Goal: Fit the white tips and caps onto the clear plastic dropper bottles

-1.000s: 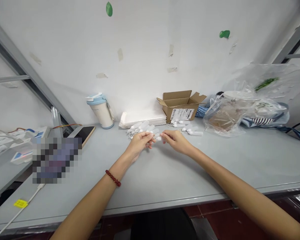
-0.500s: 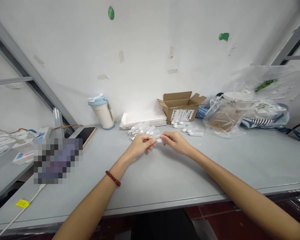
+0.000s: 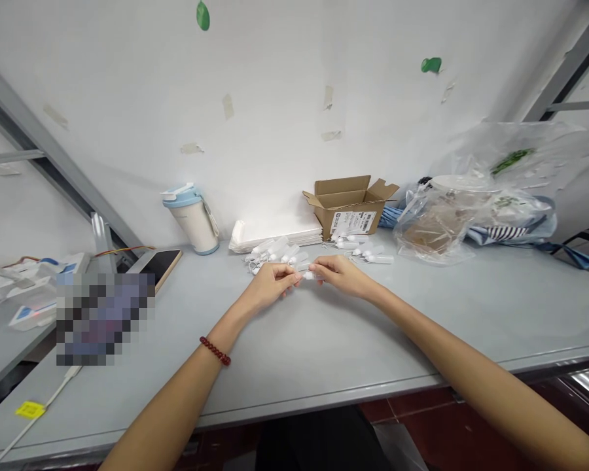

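Both hands meet over the grey table (image 3: pixel 294 353) around one small translucent white bottle-like piece (image 3: pixel 309 275). My left hand (image 3: pixel 271 284) is closed, thumb and index finger pinched at the left end of the piece. At its right end, the fingers of my right hand (image 3: pixel 342 275) are closed on it too. Just behind the left hand lies a pile of similar white pieces (image 3: pixel 277 247) with thin loops. More of these pieces (image 3: pixel 368 251) lie behind the right hand. Fingers cover most of the held piece.
A stack of flat white packets (image 3: pixel 275 234) and an open cardboard box (image 3: pixel 351 219) stand against the wall. At left are a tumbler (image 3: pixel 194 222), a phone (image 3: pixel 163 263) and a cable (image 3: pixel 49 400). Plastic bags (image 3: pixel 436 229) lie at right.
The camera view has turned slightly, so the scene sits a little further left. My hands stay together on the same small white piece, with hardly any visible movement.
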